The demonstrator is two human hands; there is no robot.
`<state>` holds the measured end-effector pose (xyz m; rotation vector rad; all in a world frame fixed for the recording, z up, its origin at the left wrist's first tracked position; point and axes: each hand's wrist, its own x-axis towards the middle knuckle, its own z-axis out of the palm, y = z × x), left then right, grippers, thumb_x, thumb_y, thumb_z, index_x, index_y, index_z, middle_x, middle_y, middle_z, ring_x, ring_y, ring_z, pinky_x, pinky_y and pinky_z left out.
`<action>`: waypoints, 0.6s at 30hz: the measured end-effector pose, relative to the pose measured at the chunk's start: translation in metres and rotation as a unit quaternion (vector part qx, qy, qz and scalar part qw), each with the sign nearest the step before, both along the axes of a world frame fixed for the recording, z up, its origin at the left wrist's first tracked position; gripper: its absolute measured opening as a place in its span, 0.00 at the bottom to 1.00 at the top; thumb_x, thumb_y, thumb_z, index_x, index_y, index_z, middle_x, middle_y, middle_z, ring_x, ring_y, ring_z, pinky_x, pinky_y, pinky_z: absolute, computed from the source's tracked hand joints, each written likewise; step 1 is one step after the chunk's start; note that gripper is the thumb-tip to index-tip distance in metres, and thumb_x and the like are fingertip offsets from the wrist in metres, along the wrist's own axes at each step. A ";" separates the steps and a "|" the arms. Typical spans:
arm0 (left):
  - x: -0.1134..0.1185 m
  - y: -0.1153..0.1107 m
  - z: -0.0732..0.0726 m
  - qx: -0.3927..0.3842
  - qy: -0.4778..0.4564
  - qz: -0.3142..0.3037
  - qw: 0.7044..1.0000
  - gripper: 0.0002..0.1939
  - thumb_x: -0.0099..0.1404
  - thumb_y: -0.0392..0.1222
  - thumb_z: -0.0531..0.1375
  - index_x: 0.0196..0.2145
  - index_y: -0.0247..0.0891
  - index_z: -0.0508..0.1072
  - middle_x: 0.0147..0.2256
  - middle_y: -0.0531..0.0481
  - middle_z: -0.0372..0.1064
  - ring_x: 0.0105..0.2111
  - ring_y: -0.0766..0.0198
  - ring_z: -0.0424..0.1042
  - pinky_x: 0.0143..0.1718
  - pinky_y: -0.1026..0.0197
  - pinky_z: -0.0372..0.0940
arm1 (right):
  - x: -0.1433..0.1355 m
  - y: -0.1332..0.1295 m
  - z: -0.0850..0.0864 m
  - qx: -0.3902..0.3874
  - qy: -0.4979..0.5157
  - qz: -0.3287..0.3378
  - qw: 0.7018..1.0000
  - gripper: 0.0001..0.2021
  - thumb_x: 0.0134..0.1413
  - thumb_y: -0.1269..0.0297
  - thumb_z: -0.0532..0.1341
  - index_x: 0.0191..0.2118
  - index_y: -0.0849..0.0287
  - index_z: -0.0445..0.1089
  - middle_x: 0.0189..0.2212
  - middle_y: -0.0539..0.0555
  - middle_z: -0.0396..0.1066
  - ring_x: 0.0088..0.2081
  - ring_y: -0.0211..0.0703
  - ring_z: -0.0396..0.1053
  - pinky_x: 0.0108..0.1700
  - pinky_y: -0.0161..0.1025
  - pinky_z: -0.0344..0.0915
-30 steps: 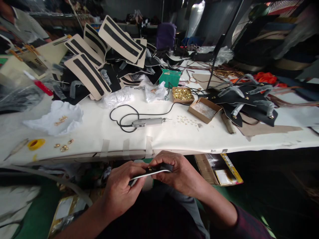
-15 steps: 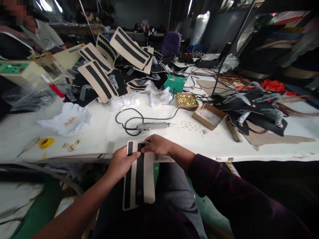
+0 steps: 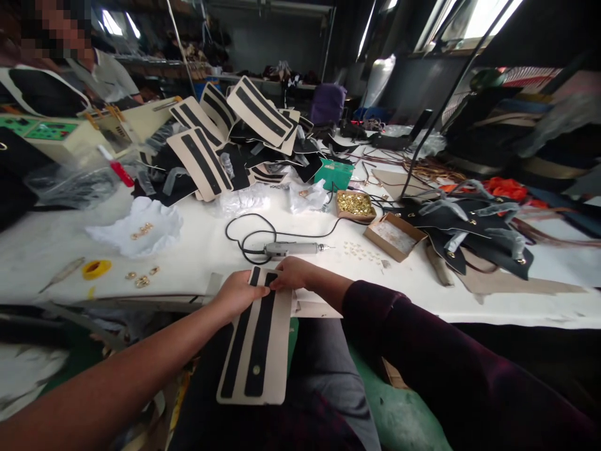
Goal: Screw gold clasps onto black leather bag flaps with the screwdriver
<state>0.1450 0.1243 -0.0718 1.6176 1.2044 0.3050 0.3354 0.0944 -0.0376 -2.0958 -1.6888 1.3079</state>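
A beige panel (image 3: 278,338) with two dark strips hangs over my lap at the table's front edge, a small round metal piece showing near its lower end. My left hand (image 3: 239,293) grips its upper left part, thumb on top. At its upper right, my right hand (image 3: 293,274) pinches the panel, fingertips close to the left thumb. Just beyond the hands a grey electric screwdriver (image 3: 295,248) lies on the white table (image 3: 197,250), its black cable looped to the left. Small gold pieces (image 3: 361,252) are spread to its right.
Similar striped panels (image 3: 200,160) are heaped at the back left. A box of gold parts (image 3: 355,205) and an open cardboard box (image 3: 394,235) stand right of centre. Yellow tape (image 3: 96,269) and gold fittings (image 3: 142,280) lie at left. A person (image 3: 110,75) is at the far left.
The panel's lower end has swung toward me and left, and its round metal piece shows more brightly. Both hands still hold the top. The camera view has shifted slightly.
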 end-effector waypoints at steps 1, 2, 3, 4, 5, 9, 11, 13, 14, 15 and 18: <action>0.001 0.001 0.001 0.004 0.005 -0.007 1.000 0.14 0.51 0.45 0.68 0.36 0.38 0.82 0.32 0.49 0.82 0.34 0.50 0.80 0.34 0.57 0.70 | 0.000 0.000 0.000 -0.002 -0.005 0.001 1.000 0.06 0.48 0.63 0.71 0.33 0.57 0.82 0.30 0.53 0.80 0.35 0.51 0.76 0.31 0.37 0.68; 0.001 0.002 0.002 0.009 0.010 -0.013 1.000 0.14 0.51 0.45 0.68 0.36 0.38 0.82 0.32 0.49 0.82 0.35 0.50 0.81 0.35 0.57 0.70 | 0.000 0.000 0.000 -0.003 -0.010 0.001 1.000 0.06 0.48 0.62 0.71 0.33 0.57 0.83 0.30 0.52 0.80 0.35 0.51 0.76 0.31 0.36 0.68; 0.001 0.003 0.002 0.016 0.014 -0.020 1.000 0.14 0.52 0.44 0.68 0.36 0.39 0.82 0.32 0.50 0.82 0.35 0.50 0.81 0.35 0.57 0.70 | -0.001 0.000 -0.001 -0.004 -0.013 0.001 1.000 0.06 0.48 0.62 0.71 0.33 0.57 0.82 0.30 0.52 0.80 0.35 0.50 0.77 0.31 0.36 0.68; 0.002 0.003 0.003 0.024 0.019 -0.026 0.999 0.13 0.52 0.44 0.68 0.37 0.39 0.82 0.32 0.50 0.82 0.35 0.50 0.81 0.35 0.57 0.70 | -0.001 0.001 -0.001 -0.004 -0.016 0.002 1.000 0.05 0.48 0.62 0.71 0.32 0.57 0.82 0.29 0.52 0.80 0.35 0.50 0.76 0.30 0.36 0.68; 0.002 0.003 0.003 0.033 0.024 -0.030 0.999 0.13 0.53 0.44 0.67 0.37 0.39 0.82 0.32 0.50 0.82 0.35 0.51 0.80 0.36 0.57 0.69 | -0.001 0.001 -0.002 -0.004 -0.019 0.002 1.000 0.05 0.48 0.62 0.71 0.32 0.57 0.82 0.29 0.52 0.80 0.35 0.50 0.76 0.30 0.36 0.67; 0.004 0.000 0.005 0.082 0.047 -0.041 0.995 0.11 0.54 0.41 0.67 0.37 0.40 0.80 0.34 0.51 0.82 0.36 0.52 0.80 0.37 0.58 0.69 | -0.002 0.002 -0.003 -0.009 -0.020 0.011 1.000 0.04 0.49 0.63 0.71 0.31 0.57 0.82 0.26 0.51 0.79 0.32 0.48 0.75 0.29 0.36 0.66; 0.004 0.000 0.007 0.106 0.063 -0.047 0.991 0.09 0.55 0.41 0.67 0.36 0.41 0.79 0.34 0.51 0.82 0.36 0.53 0.80 0.37 0.58 0.68 | -0.002 0.002 -0.003 -0.010 -0.020 0.017 1.000 0.05 0.49 0.62 0.71 0.31 0.57 0.82 0.26 0.51 0.78 0.31 0.47 0.75 0.28 0.35 0.66; 0.003 0.001 0.009 0.128 0.080 -0.054 0.987 0.08 0.56 0.41 0.68 0.35 0.41 0.78 0.34 0.51 0.81 0.37 0.52 0.80 0.37 0.58 0.68 | -0.002 0.003 -0.003 -0.009 -0.021 0.024 0.999 0.05 0.49 0.62 0.71 0.32 0.57 0.83 0.26 0.51 0.78 0.31 0.46 0.75 0.29 0.35 0.66; 0.002 0.001 0.010 0.137 0.088 -0.057 0.985 0.08 0.56 0.42 0.68 0.35 0.41 0.77 0.34 0.51 0.81 0.37 0.52 0.79 0.37 0.58 0.68 | -0.003 0.004 -0.003 -0.007 -0.024 0.027 0.999 0.06 0.49 0.62 0.71 0.32 0.57 0.83 0.26 0.51 0.78 0.31 0.46 0.75 0.29 0.35 0.66; 0.001 0.001 0.011 0.143 0.096 -0.060 0.983 0.09 0.56 0.42 0.69 0.36 0.41 0.77 0.34 0.50 0.80 0.37 0.51 0.79 0.38 0.57 0.68 | -0.003 0.004 -0.002 -0.005 -0.027 0.030 0.999 0.06 0.49 0.62 0.71 0.32 0.57 0.83 0.26 0.51 0.78 0.31 0.46 0.75 0.30 0.35 0.66; -0.003 0.000 0.010 0.186 0.115 -0.052 0.975 0.22 0.56 0.43 0.71 0.49 0.40 0.76 0.42 0.46 0.80 0.42 0.48 0.79 0.42 0.53 0.70 | -0.005 0.006 -0.001 0.001 -0.040 0.038 0.998 0.06 0.48 0.62 0.72 0.32 0.58 0.83 0.26 0.52 0.78 0.32 0.47 0.75 0.32 0.36 0.67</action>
